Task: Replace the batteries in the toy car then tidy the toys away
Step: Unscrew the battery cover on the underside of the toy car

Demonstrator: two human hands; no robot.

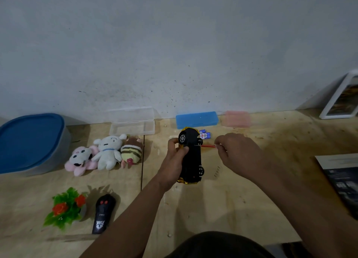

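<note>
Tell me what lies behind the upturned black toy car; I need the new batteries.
Behind the black toy car with gold trim, toward the wall, lie small blue-and-white batteries. Two ends show; the car covers the rest, so their count is uncertain. Further back sits a blue plastic case.

- toy car (190,157) held over mid table (222,203), underside facing right, in left hand (172,166)
- right hand (238,153) just right of car, screwdriver (208,146) between them, tip at the car
- batteries (205,135) behind car, in front of closed case (196,119)
- open case (132,125) left of it, against wall (174,44)
- three plush toys (105,155) in a row left of car
- lidded bin (29,143) far left
- remote (103,214) near left, fake plant (65,207) beside it on its left
- screws (217,171) on table right of car
</note>
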